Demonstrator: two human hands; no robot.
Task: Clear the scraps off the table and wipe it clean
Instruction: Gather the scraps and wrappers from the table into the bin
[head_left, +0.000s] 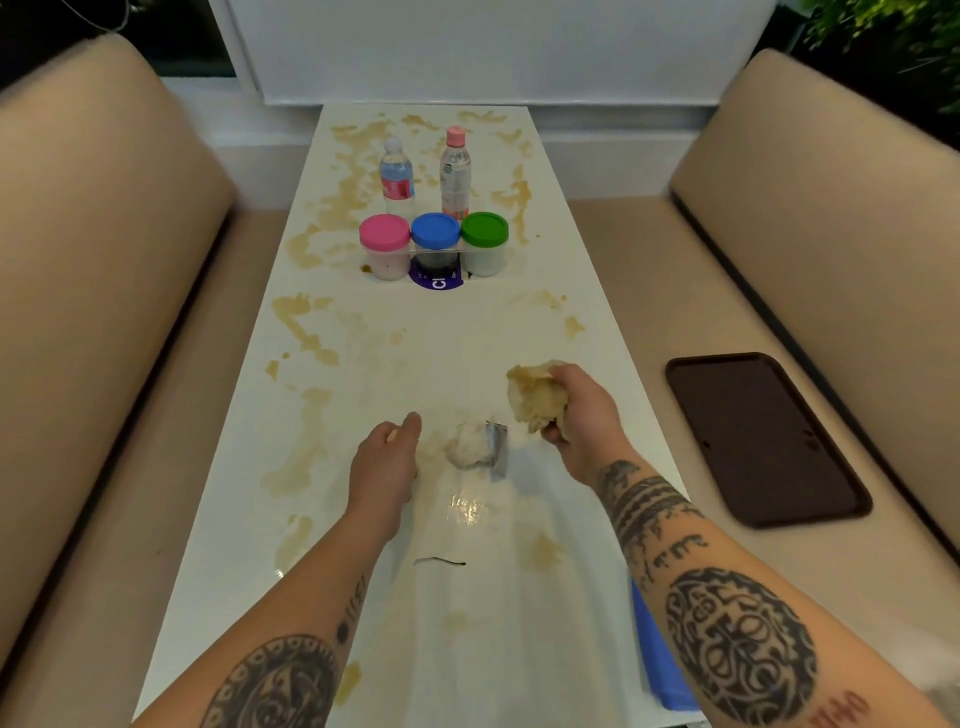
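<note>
A long white table (457, 353) carries brown smears over much of its top. My right hand (584, 410) grips a brown-stained crumpled paper wad (535, 397) just above the table's right side. Left of it on the table lies a white crumpled tissue (467, 441) with a small silver wrapper (497, 449) against it. My left hand (387, 462) hovers just left of the tissue, fingers straight and together, holding nothing. A thin dark scrap (440, 561) lies nearer me.
Three jars with a pink lid (384, 234), a blue lid (435, 231) and a green lid (484, 228) stand mid-table, with two bottles (426, 171) behind them. A dark tray (763, 436) lies on the right bench. A blue object (660, 654) sits at the table's near right edge.
</note>
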